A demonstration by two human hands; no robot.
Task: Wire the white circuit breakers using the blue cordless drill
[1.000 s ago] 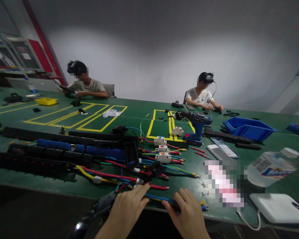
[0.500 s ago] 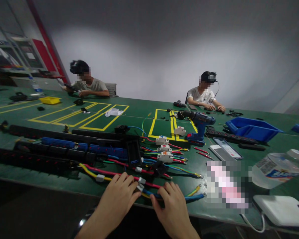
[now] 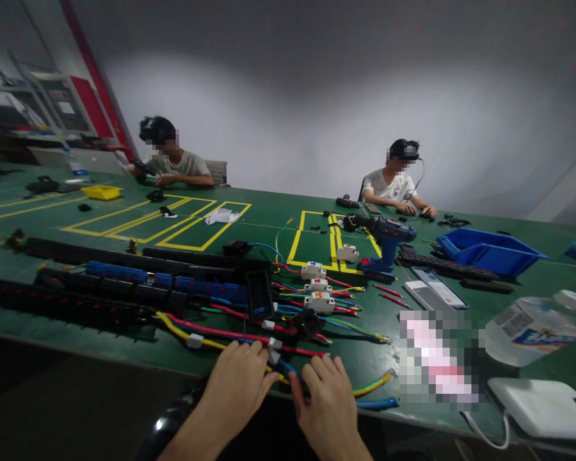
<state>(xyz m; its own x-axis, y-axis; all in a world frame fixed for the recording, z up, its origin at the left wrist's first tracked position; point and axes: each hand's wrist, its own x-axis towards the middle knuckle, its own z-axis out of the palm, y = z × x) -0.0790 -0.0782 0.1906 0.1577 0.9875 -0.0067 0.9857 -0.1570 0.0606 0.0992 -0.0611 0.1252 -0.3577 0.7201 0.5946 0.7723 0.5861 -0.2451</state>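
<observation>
At the table's front edge, my left hand (image 3: 237,381) is closed over the yellow-green wire, its curled fingers hiding part of it. My right hand (image 3: 325,390) grips the blue wire (image 3: 379,403) and the yellow-green wire (image 3: 377,384), whose ends stick out to its right. Behind the hands runs a red wire (image 3: 206,326). White clips (image 3: 274,349) sit on the wires between my hands, and another white clip (image 3: 194,340) is further left. The wires come out of a long black power strip (image 3: 77,307).
More strips with blue sockets (image 3: 163,282) lie behind. White circuit breakers (image 3: 319,302), a cordless drill (image 3: 384,246), a blue bin (image 3: 489,250), phones (image 3: 434,288), a bottle (image 3: 532,330) and a white power bank (image 3: 537,406) stand to the right. Two people sit across the table.
The blue wire's end has moved down, away from the yellow-green wire's end. My right hand has shifted slightly down, and the wires between my hands sit a little differently.
</observation>
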